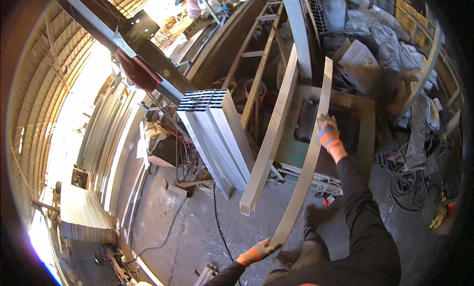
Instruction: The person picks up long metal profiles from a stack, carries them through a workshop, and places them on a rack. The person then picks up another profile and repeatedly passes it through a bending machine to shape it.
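Observation:
A long, flat-sided metal bar runs from near my body up and away to the right, looking bent in the fisheye view. My left hand, in an orange and grey glove, is closed on its near end. Farther along, my right hand, gloved alike, grips the bar from its right side; some fingers are hidden. Just left of the bar lies a square metal tube with its open end toward me, apart from my hands. Beneath the bar's middle is a worn metal frame with a dark opening.
A bundle of square tubes leans left of centre. Behind it stand a ladder-like frame and a steel post. Coiled cables and plastic-wrapped scrap lie right. A cable crosses the floor. Stacked metal profiles line the left.

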